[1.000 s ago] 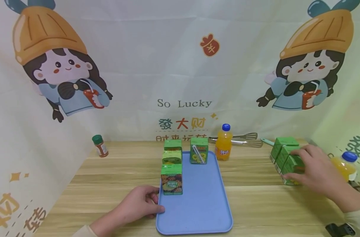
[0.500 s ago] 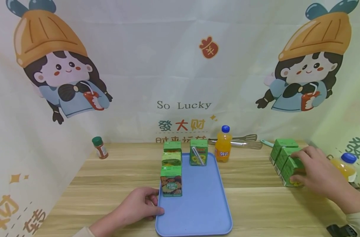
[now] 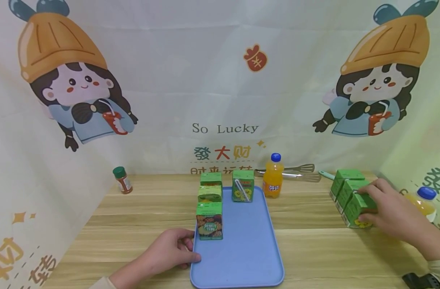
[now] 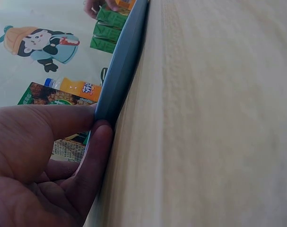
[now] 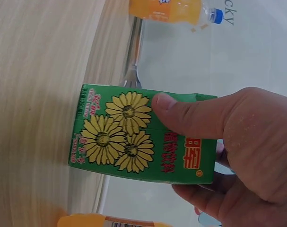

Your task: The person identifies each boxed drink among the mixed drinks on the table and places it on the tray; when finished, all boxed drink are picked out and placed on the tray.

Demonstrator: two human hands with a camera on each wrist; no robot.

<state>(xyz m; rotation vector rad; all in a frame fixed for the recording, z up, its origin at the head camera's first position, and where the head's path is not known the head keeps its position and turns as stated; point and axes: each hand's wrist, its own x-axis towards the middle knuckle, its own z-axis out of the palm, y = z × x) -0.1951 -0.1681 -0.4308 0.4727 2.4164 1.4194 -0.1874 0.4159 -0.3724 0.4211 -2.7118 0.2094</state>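
My left hand (image 3: 169,251) pinches the left rim of a blue tray (image 3: 241,253); thumb and finger meet on that rim in the left wrist view. Three green drink cartons stand in a row along the tray's left side, the front carton (image 3: 209,224) showing a brown picture. Another carton (image 3: 243,190) with a straw stands at the back of the tray. At the right, my right hand (image 3: 395,214) grips a green drink carton (image 5: 119,135) with yellow flowers, thumb on its front face. Two more green cartons (image 3: 344,188) stand directly behind it.
An orange soda bottle (image 3: 273,176) stands beside the tray's back right corner, with whisks and a spatula (image 3: 299,172) behind. Another orange bottle (image 3: 420,202) is right of my right hand. A green-capped spice jar (image 3: 122,180) stands back left. A printed cloth hangs behind the table.
My right hand has shifted slightly rightward on the front carton, and more of the carton's flowered face shows. The left hand stays on the tray rim.
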